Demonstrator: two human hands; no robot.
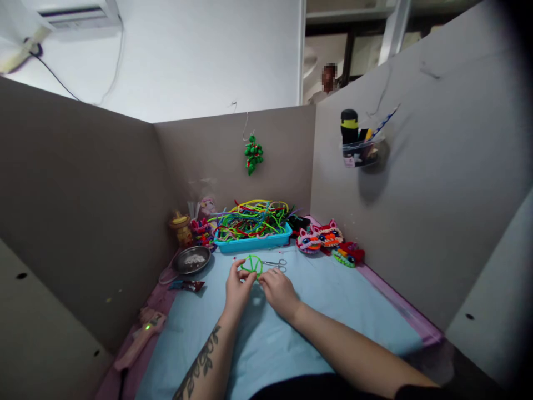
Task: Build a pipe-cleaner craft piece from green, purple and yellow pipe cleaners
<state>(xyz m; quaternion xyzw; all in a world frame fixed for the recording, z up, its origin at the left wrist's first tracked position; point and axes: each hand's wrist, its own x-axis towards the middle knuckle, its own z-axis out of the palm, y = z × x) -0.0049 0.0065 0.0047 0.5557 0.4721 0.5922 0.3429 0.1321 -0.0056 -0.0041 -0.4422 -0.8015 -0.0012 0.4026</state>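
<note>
A bright green pipe cleaner ring (252,258) with strands across its middle is held up over the blue cloth. My left hand (240,282) pinches it at the lower left, the index finger raised along its side. My right hand (278,290) has its fingertips closed at the ring's lower right edge, close to the left thumb. Just behind the right hand lie silver scissors (278,263), handles to the right. The fingertips partly hide the lowest part of the ring.
A blue basket (254,243) heaped with colourful pipe cleaners stands at the back. Fuzzy animal-face pieces (320,238) lie right of it. At left are a metal dish (191,260) with white bits and a pink glue gun (141,339). Grey partitions (233,161) enclose the table. A person (327,83) is beyond.
</note>
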